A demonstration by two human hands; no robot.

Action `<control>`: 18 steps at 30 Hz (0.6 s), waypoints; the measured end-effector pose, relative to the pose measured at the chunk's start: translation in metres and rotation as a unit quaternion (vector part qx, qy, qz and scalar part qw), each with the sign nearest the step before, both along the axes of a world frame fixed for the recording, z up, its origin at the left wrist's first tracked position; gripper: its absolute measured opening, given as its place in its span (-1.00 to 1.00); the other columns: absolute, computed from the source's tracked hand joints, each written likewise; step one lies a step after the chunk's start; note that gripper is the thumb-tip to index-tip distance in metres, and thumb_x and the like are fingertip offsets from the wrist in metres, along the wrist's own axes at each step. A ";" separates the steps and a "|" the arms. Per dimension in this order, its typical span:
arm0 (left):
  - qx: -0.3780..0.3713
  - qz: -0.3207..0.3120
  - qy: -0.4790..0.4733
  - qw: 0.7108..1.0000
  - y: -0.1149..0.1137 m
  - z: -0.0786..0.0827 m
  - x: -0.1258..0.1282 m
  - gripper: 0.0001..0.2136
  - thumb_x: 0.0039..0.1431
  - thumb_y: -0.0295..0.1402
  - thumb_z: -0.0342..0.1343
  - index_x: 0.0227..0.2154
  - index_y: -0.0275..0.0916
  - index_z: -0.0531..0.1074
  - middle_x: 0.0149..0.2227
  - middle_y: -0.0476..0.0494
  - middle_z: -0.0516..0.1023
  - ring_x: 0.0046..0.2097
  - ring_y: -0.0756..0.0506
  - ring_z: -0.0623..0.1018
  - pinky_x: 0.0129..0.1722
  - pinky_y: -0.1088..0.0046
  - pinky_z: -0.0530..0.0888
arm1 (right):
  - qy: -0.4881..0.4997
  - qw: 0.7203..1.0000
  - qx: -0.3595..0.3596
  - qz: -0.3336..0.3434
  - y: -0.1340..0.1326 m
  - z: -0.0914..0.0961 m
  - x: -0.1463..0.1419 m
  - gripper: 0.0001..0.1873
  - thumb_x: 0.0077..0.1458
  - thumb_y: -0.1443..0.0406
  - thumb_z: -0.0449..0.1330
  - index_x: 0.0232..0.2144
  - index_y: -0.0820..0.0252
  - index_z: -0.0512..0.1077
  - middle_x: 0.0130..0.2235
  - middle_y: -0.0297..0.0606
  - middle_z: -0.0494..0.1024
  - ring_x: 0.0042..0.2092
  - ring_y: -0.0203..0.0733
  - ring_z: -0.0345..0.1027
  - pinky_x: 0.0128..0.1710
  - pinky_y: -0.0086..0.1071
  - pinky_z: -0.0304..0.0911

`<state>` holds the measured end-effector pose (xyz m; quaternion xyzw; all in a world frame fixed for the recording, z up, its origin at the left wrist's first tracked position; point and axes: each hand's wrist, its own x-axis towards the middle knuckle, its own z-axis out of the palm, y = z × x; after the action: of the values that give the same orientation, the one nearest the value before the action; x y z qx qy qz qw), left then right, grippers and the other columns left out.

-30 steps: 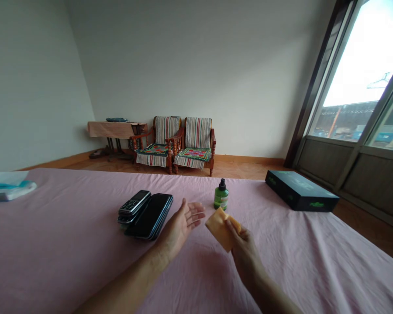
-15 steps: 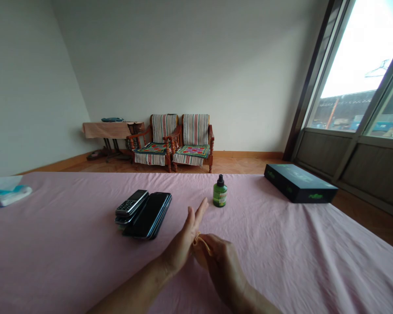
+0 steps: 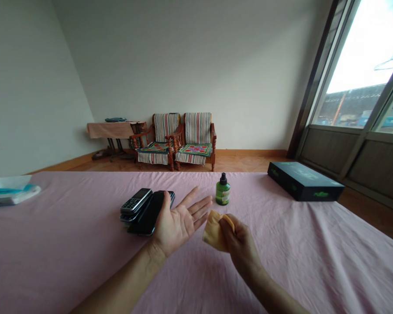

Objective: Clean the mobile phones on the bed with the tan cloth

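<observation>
My left hand (image 3: 180,224) is held palm up with its fingers spread, and nothing lies in it. A folded yellow cloth (image 3: 214,233) is pinched between the thumb and fingers of my right hand (image 3: 242,240), just right of the left fingertips. Behind the left hand lie stacked phones: a keypad phone (image 3: 136,200) on top of the left pile and a dark smartphone (image 3: 147,218) on the right one, partly hidden by my thumb and palm. Beyond the cloth stands a green bottle (image 3: 222,192) with a black nozzle, upright and untouched.
A pink sheet (image 3: 281,261) covers the surface. A black box (image 3: 304,181) with green lettering sits at the right edge, and a white and blue packet (image 3: 13,192) at the far left. Two wooden chairs (image 3: 196,139) and a draped table (image 3: 114,130) stand by the wall.
My hands have come apart. The left has turned palm up with fingers spread, and the right has drawn the cloth away to the right. The view has shifted slightly.
</observation>
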<state>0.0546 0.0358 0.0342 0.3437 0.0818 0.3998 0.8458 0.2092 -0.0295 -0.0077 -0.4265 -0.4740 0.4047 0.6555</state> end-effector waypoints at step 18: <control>-0.092 0.075 0.039 0.992 -0.012 -0.026 0.022 -0.23 0.21 0.22 -0.43 0.30 -0.20 0.05 0.24 -0.35 0.25 0.35 -0.21 0.05 0.25 0.16 -0.05 | -0.036 0.993 -0.005 0.116 -0.024 0.000 -0.033 -0.59 0.15 0.00 0.13 -0.38 0.23 0.51 -0.43 -0.26 0.49 -0.37 -0.24 0.30 -0.37 -0.45 0.20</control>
<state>0.0766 0.0240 0.0081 0.2724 0.1768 0.4395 0.8375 0.1758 -0.0532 -0.0077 -0.3862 -0.5415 0.4646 0.5847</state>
